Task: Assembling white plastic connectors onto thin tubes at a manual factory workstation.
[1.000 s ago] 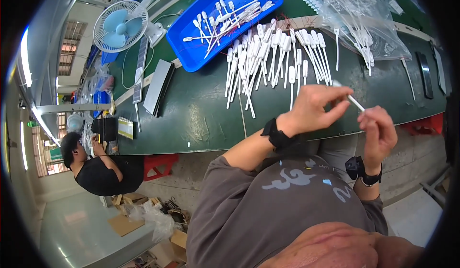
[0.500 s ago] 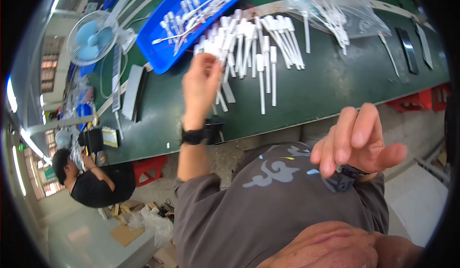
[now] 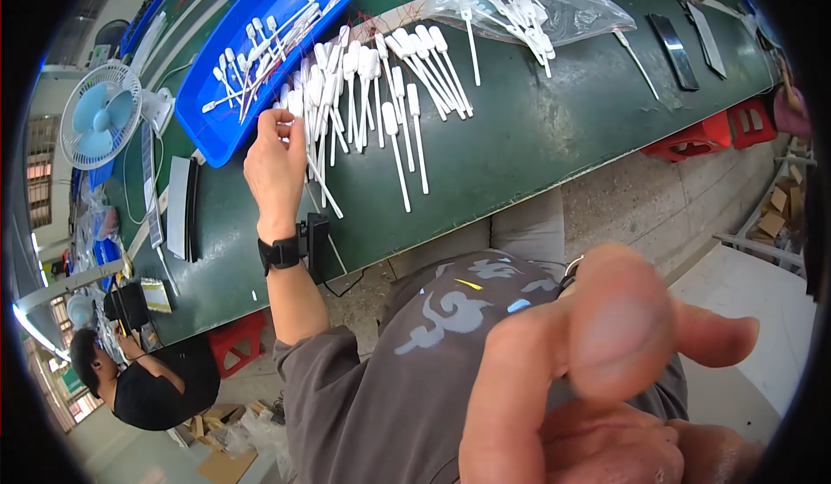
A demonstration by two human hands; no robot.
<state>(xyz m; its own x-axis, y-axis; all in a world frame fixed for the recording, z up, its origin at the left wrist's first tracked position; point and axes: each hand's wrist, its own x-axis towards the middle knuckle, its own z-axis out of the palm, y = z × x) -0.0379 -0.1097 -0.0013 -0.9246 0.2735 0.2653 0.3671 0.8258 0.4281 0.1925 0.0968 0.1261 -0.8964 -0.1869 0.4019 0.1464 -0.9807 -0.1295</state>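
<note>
Sticks (image 3: 367, 64) with white, paddle-like heads lay in a loose, overlapping heap on the green table (image 3: 485, 172), mostly heads to the far side, beside the blue tray (image 3: 216, 133), which held more of the same kind. The left hand (image 3: 275, 172) was at the heap's left end, near the tray, its thumb and forefinger drawn close together by the heads; whether a stick was pinched between them could not be told. Judging by that pose, the step in hand was handling a single stick at the heap, either taking it up or laying it down. Such a move seemed to call for a light touch on one stick, with its neighbours left undisturbed. The right hand (image 3: 597, 337), large near the camera, had its fingers bent and apart, with no item visible in them.
</note>
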